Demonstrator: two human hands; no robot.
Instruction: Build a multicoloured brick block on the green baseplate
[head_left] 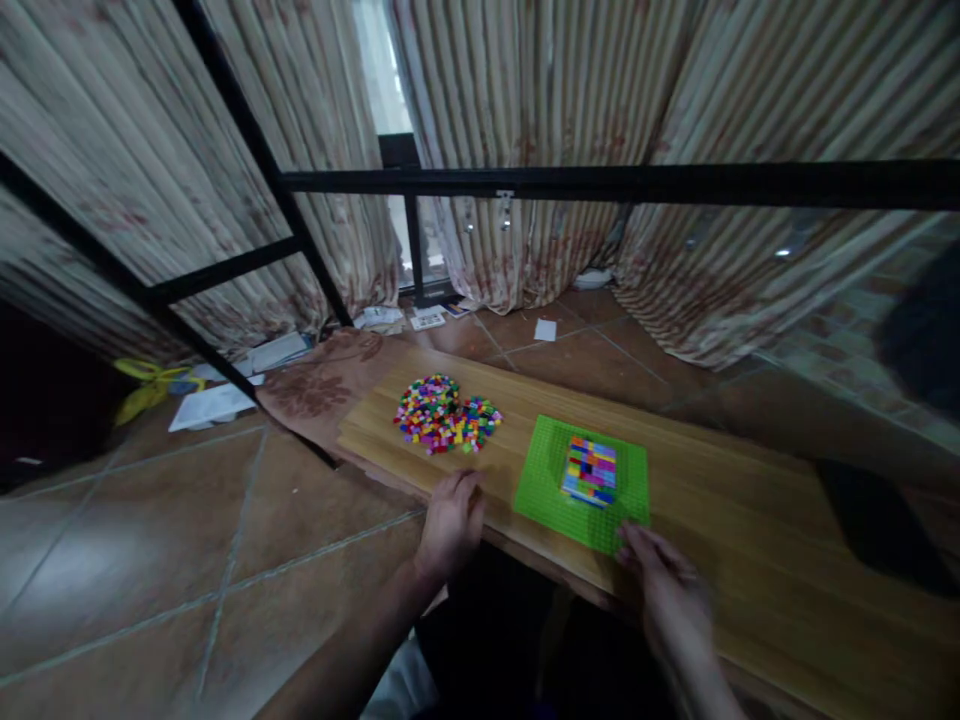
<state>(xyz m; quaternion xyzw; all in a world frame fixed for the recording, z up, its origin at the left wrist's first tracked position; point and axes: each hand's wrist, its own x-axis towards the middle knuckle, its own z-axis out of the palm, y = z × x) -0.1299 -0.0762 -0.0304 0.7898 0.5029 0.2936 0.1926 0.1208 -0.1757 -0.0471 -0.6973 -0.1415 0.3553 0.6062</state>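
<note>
A green baseplate [540, 480] lies on the wooden table, bearing a low, multicoloured block of stacked toy bricks [600, 465] with a small dark gap in its middle. My right hand [664, 575] is at the plate's near right corner, fingertips drawn together; whether they grip the corner or a small piece is unclear. Left of the plate lies a heap of loose toy bricks [431, 410] in many colours. My left hand [454, 515] is at the table's front edge, just below that heap, with its fingers curled together. What lies inside its fingers is hidden.
The long wooden table [720, 500] carries a dark flat object [877, 520] at its right. A brown patterned cloth [319, 385] covers its left end. Black metal bars [465, 183] stand behind, before striped curtains [525, 90]. Papers [214, 405] and a yellow bag [146, 385] lie on the tiled floor.
</note>
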